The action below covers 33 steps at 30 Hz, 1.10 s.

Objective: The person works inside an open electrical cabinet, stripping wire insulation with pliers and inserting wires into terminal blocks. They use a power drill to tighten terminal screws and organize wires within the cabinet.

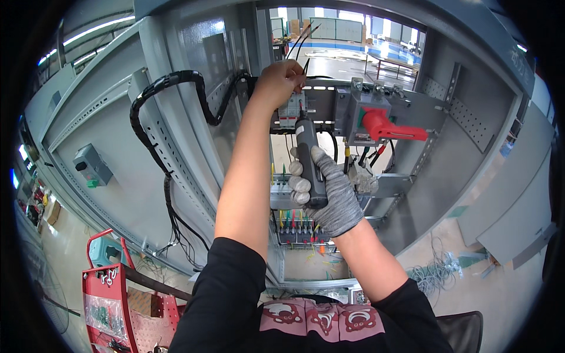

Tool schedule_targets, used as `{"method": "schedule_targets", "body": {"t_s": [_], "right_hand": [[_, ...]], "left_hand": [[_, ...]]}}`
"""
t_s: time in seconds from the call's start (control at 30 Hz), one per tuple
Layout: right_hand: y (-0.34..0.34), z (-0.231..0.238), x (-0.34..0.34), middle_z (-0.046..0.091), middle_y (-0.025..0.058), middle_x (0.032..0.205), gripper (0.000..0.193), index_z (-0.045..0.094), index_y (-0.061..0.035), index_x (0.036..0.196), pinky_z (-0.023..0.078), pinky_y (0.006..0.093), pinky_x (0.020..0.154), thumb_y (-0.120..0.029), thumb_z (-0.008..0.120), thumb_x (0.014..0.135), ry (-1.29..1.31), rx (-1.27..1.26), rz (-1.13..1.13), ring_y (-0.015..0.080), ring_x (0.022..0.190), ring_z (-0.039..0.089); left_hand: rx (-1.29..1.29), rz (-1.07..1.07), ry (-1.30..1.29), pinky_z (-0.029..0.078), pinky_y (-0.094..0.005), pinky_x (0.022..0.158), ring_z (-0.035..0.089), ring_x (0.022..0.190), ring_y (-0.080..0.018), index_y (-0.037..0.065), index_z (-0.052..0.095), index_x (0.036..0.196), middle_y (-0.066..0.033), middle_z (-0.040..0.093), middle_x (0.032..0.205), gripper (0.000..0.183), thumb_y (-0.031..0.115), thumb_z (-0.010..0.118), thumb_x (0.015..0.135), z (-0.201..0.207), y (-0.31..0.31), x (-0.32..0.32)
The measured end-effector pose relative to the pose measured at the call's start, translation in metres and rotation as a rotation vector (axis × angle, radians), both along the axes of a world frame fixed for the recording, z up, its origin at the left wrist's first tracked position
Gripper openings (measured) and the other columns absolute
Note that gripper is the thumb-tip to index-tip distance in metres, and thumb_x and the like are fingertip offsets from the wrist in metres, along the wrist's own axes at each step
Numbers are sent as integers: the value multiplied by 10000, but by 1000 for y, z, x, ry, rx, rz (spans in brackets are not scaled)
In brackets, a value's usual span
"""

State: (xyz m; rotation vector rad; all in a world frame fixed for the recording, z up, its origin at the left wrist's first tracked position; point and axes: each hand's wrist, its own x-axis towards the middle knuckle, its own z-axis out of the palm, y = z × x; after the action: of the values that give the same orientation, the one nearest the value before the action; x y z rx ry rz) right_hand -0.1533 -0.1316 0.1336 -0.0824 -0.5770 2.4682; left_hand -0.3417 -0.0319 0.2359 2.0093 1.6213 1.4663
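Observation:
My left hand (279,84), bare, is closed above a small grey circuit breaker (289,115), its fingers pinching a thin black wire (305,66). More black wire ends (303,39) stick up behind those fingers. In a grey knitted glove, my right hand (329,191) wraps round a dark grey electric screwdriver (309,156). The tool points upward, and its bit meets the front of the breaker just below my left fingertips. Whether the bit sits in a screw is too small to tell.
Right of the breaker is a switch with a red rotary handle (394,126). A black-wrapped cable bundle (144,100) loops across the cabinet's left side. Lower down runs a terminal row (303,229) with coloured wires. A red tool cart (106,273) stands lower left; loose grey wire (435,273) lies right.

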Motion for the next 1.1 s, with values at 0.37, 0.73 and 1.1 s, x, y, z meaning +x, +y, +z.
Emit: {"method": "schedule_targets", "body": {"t_s": [0.37, 0.73, 1.1], "right_hand": [[-8, 12, -6, 584, 111, 793, 275, 532, -82, 1015, 496, 369, 537, -333, 434, 962, 95, -59, -7, 240, 642, 587], [-11, 5, -7, 600, 126, 910, 285, 508, -7, 1104, 532, 305, 550, -218, 540, 914, 164, -23, -80, 209, 651, 585], [-13, -5, -15, 598, 103, 847, 434, 456, -39, 1258, 529, 297, 560, -210, 621, 895, 3, 155, -229, 198, 668, 612]], "left_hand": [[8, -22, -23, 514, -260, 692, 636, 747, -128, -6, 601, 949, -62, 657, 841, 95, 73, 577, 902, 0, 3, -2], [-27, 28, -1, 506, -253, 699, 645, 770, -131, -4, 601, 984, -67, 669, 877, 145, 113, 607, 900, 2, -3, -2], [-30, 23, -45, 502, -248, 690, 644, 751, -126, 0, 606, 994, -64, 677, 858, 144, 107, 611, 898, 3, -5, 4]]}}
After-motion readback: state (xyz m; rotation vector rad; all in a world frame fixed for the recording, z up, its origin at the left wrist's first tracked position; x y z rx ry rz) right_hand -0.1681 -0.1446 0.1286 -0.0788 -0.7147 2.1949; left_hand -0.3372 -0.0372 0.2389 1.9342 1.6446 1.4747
